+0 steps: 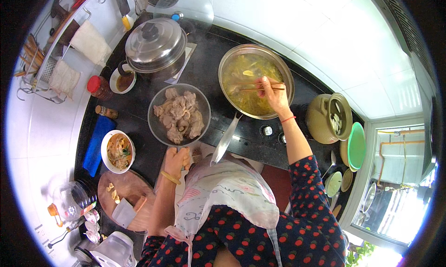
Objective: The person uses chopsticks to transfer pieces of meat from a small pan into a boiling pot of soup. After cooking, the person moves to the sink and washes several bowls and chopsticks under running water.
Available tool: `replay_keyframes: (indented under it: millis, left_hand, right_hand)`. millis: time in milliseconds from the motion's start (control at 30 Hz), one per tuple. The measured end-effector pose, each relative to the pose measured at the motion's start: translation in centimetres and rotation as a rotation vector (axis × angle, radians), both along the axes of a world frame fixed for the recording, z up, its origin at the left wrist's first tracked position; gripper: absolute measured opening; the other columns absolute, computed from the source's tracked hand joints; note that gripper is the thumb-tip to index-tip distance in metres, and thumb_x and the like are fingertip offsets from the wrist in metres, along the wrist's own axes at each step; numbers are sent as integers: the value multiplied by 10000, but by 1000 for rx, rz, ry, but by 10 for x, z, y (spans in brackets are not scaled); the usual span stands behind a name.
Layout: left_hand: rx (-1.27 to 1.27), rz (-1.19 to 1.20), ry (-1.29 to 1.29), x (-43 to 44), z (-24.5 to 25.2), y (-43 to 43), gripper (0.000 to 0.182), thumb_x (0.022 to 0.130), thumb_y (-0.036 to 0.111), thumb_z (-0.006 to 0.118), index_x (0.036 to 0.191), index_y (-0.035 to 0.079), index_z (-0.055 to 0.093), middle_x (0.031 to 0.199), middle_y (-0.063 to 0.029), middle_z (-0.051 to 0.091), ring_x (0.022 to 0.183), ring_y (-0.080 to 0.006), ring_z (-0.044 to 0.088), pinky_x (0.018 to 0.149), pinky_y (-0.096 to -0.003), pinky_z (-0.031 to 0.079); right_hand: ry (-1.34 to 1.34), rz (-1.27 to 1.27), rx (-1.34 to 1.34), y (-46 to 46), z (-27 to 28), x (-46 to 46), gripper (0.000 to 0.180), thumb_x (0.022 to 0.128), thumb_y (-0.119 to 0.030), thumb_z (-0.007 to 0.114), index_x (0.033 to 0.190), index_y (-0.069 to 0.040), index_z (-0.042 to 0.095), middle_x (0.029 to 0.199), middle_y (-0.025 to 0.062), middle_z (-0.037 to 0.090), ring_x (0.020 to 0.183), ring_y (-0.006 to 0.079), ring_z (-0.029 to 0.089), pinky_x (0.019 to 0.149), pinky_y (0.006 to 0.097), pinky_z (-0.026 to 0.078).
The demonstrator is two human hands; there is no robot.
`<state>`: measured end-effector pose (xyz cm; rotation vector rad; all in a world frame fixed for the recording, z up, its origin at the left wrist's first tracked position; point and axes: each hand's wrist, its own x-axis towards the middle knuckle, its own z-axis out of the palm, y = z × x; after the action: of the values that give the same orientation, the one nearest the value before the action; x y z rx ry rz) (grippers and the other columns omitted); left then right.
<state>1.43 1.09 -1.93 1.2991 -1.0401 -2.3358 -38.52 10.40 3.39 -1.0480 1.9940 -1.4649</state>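
My right hand (273, 94) grips a pair of wooden chopsticks (249, 87) over a steel frying pan (223, 66). Yellow, steaming broth (240, 66) with pale pieces fills the pan, and the chopstick tips reach down to it. The pan's long metal handle (224, 141) points towards me. My left hand (177, 160) is closed at the near rim of a round strainer (152, 126), apparently around its handle, which the fingers hide. Chunks of cooked meat (183, 113) lie heaped in the strainer, left of the pan.
A lidded steel pot (156, 45) stands behind the strainer, near a bowl of brown sauce (126, 82). At left are a bowl of food (119, 152) and a cutting board (111, 183) with a cleaver (124, 213). A ceramic jar (318, 119) stands right of the stove knobs (267, 130).
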Motion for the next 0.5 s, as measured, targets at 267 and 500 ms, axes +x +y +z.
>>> replay_keyframes:
  millis: [267,500]
  left_hand:
    - [-9,25,49,-3,5,3,370,964,128,643,653,139,444,594,43,420,451,-85,404,397,-287,355]
    - [-20,-6,48,-8,2,5,383,965,132,650,647,149,437,586,58,393,453,-79,388,400,-286,361]
  right_hand:
    - [-244,-184,-135,-14,-19,-6,625,1114,-467,447,984,88,703,843,165,723,654,227,725,600,330,619]
    - [-448,-389,-164,-3,-34,-21,690,1112,-524,394,990,79,704,833,182,721,645,250,728,586,338,621]
